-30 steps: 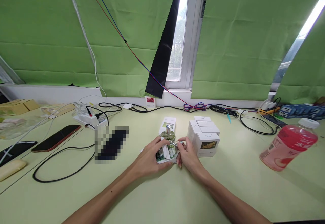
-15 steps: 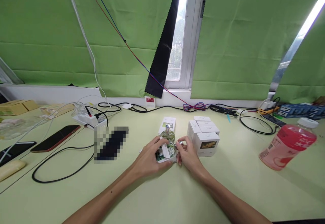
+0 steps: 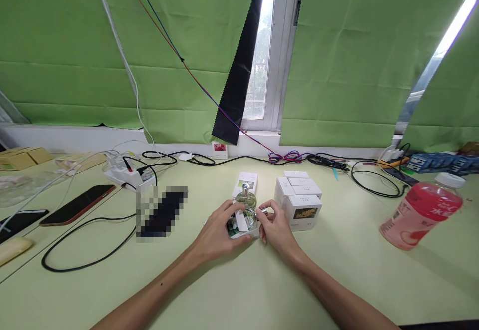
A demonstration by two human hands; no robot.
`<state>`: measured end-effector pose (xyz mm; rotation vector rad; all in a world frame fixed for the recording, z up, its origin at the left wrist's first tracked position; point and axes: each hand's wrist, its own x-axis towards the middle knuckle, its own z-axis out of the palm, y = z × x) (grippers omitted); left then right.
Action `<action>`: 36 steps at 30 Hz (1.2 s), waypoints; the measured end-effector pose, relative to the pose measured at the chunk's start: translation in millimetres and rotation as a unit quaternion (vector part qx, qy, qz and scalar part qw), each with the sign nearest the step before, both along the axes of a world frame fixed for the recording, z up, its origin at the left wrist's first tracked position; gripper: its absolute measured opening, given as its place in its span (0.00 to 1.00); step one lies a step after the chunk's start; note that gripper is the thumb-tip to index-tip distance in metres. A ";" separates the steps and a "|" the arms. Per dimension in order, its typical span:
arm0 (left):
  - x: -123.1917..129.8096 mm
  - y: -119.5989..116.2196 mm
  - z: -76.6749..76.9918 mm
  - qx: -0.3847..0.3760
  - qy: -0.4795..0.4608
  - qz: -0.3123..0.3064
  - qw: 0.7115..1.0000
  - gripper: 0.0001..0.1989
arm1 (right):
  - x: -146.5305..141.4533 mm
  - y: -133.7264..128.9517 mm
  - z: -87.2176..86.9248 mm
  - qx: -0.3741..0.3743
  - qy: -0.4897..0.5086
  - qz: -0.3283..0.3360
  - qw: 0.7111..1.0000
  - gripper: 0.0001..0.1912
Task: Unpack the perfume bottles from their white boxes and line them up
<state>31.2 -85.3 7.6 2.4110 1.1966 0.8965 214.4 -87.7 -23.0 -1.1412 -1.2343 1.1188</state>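
Observation:
My left hand point(image 3: 216, 229) is wrapped round a small white box point(image 3: 232, 226) with a leafy picture on it, which lies on the table with a white flap sticking up. From the right, my right hand point(image 3: 277, 226) pinches the silver cap of a perfume bottle point(image 3: 251, 215). The bottle's round glass body is at the box's open end, and partly inside it as far as I can see. Just behind stands a second perfume bottle point(image 3: 246, 200) with a silver cap. A white box point(image 3: 246, 178) lies behind that one.
Several white boxes point(image 3: 304, 213) stand grouped right of my right hand. A pink drink bottle point(image 3: 419, 215) is further right. Phones point(image 3: 77, 205), a power strip point(image 3: 127, 173) and a looped black cable point(image 3: 56, 269) occupy the left side. More cables point(image 3: 325, 161) run along the back.
The held perfume bottle has shifted slightly left, further towards the box. Both hands keep their grips, and the whole view has moved a little.

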 end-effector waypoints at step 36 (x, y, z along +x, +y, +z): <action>-0.7 -0.6 4.5 -0.006 -0.026 -0.051 0.998 0.21 | 1.9 -1.4 -1.1 0.046 -0.085 0.014 0.995 0.17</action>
